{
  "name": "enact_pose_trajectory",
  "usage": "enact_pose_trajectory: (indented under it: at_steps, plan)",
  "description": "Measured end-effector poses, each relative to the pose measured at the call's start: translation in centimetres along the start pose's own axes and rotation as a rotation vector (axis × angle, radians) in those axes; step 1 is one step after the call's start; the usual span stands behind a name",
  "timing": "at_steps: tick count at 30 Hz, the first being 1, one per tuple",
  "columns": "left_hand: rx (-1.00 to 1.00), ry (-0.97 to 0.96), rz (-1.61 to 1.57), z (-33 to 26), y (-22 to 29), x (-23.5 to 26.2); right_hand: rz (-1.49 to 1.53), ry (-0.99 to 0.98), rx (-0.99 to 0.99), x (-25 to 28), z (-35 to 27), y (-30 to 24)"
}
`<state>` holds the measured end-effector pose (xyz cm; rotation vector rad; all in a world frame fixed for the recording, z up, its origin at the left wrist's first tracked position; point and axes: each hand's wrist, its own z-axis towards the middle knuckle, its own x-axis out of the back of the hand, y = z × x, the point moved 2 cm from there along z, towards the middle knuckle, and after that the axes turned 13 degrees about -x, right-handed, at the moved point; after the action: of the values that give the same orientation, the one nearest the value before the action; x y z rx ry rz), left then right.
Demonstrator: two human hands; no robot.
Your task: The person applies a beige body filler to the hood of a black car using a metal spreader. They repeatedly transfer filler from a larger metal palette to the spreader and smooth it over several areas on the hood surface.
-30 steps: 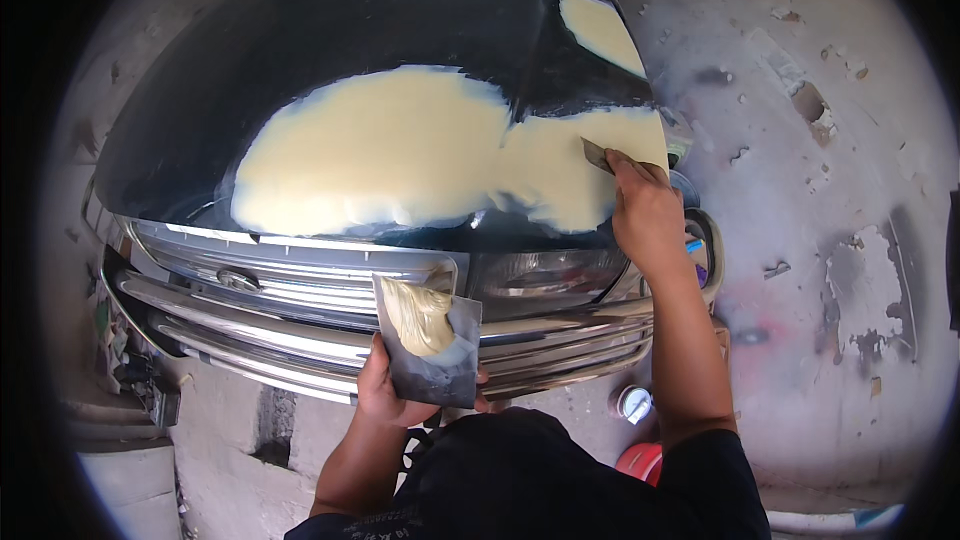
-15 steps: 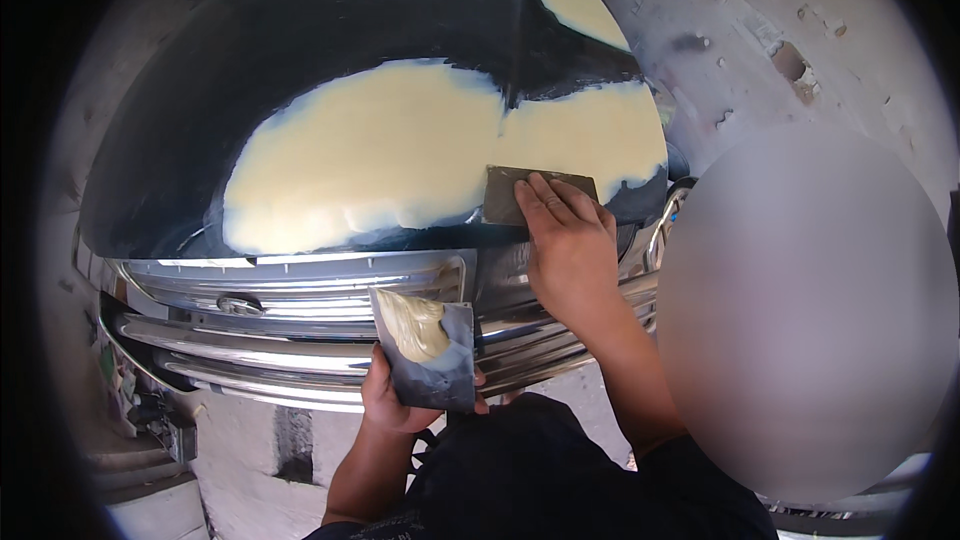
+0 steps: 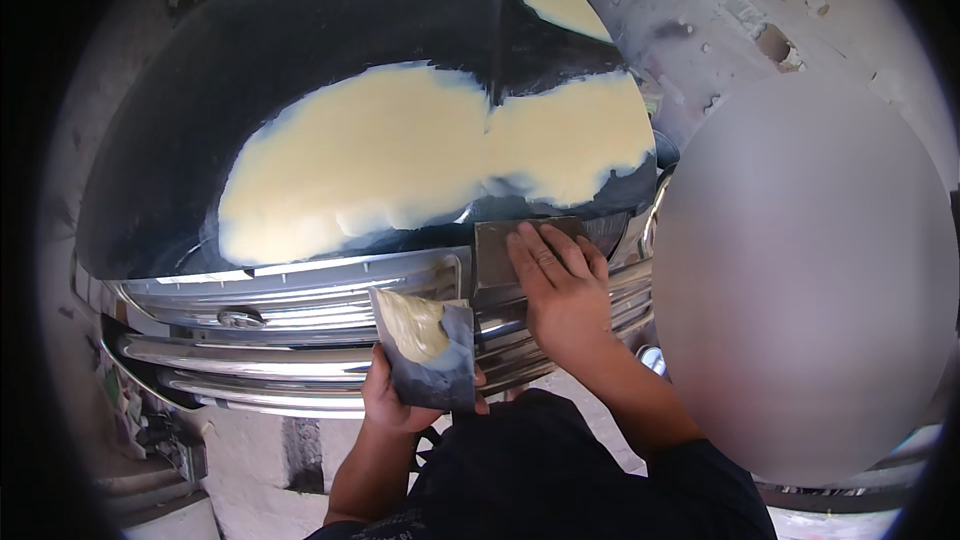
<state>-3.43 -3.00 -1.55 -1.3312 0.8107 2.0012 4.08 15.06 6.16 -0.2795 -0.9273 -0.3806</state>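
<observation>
Cream filler (image 3: 410, 325) lies in a thick lump on the upper part of a grey plate (image 3: 435, 385), low before the person's dark shirt (image 3: 570, 480); lump and plate keep nearly their position of half a second earlier. The left hand (image 3: 386, 402) is curled part-way closed about the plate from below, thumb at its left edge, fingertips at its right; the fingers beneath are hidden. Just beyond, to the right, the flat spreader (image 3: 497, 260) sits lower than before: earlier it covered part of the coating's lower margin, now it is below the bonnet's front edge, before the headlamp (image 3: 604, 231). Contact with the lamp cannot be told. The right hand (image 3: 566, 300) is partly closed on the spreader, fingers laid apart across its face; the thumb is hidden. Beyond the plate are the chrome bumper bars (image 3: 270, 348) and grille (image 3: 310, 292). Farther off, the broad cream patch (image 3: 370, 155) on the dark bonnet (image 3: 300, 40) now shows its ragged lower margin fully. A smaller cream patch (image 3: 562, 5) lies farthest, at upper right, separate from it.
</observation>
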Motion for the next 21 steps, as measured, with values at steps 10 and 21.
enact_pose_trajectory:
  at_steps: [10, 21]
  plan:
    - [0.004, -0.034, -0.011, -0.2, -0.7, 0.0, 0.055, -0.02, -0.178, 0.7, 4.3, 5.5]
    - [0.1, 0.026, 0.011, 0.8, -4.1, -1.9, 0.301, -0.088, -0.052, 3.3, -0.1, 5.1]
